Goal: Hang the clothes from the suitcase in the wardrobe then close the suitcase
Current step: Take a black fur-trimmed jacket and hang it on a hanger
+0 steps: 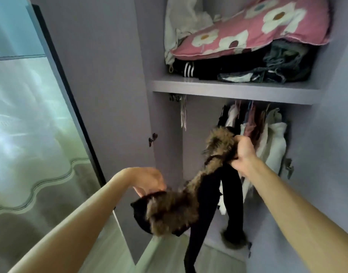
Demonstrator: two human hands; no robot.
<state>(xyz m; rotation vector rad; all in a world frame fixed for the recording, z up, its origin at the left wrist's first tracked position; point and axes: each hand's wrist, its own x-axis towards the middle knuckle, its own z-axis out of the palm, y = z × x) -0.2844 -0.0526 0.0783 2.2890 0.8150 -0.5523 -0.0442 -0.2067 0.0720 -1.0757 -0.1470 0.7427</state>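
- Two hands on one garment, held up before the open lilac wardrobe (114, 75).
- Left hand (149, 180), low and near the wardrobe's door edge: fingers curled down onto the lower, bunched end of the black garment with brown fur trim (175, 205); grasping it, though the exact pinch is hidden under the palm.
- Garment slung between both hands, in mid-air in front of the hanging space, not yet on the rail; no hanger visible in it.
- Long axis on a slant, from low left up to high right; fur band following that line, two black lengths dangling straight down, one ending in a fur cuff.
- Right hand (242, 152), higher and just in front of the row of pale hung clothes (267, 138): clenched on the upper fur end.
- Better done by levelling the garment, finding collar and shoulders, fetching a free hanger, then hooking into the gap left of the row.
- Above, white shelf (228, 87) stacked with a pink flowered cushion (257, 28).
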